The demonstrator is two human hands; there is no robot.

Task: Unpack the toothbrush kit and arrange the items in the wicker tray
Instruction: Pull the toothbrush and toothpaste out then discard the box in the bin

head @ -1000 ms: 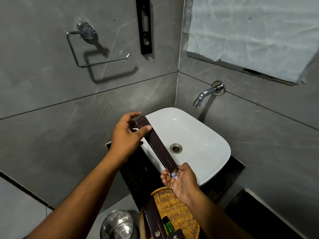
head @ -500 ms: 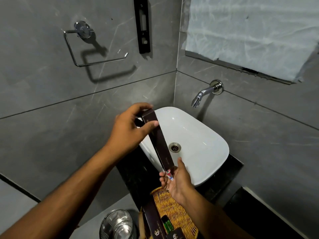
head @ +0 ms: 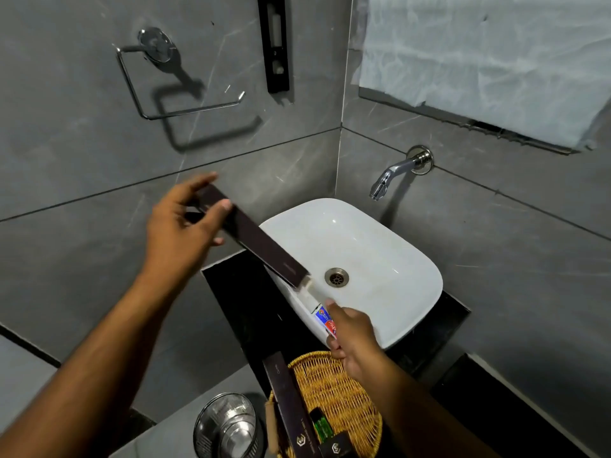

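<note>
The left hand [head: 180, 234] pinches the far end of a long dark brown cardboard box [head: 254, 238] between thumb and fingers, above the white sink [head: 380, 259]. The right hand [head: 352, 338] grips a small white toothpaste tube [head: 322, 315] at the box's open near end. Just below its fingers sits the round wicker tray [head: 340, 401].

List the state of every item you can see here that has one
Dark box: open, held up by left hand.
Toothpaste tube: partly out, gripped by right hand.
Wicker tray: partly filled.
Tap: off.
Sink: dry-looking, drain unplugged.
Towel ring: bare.
</note>
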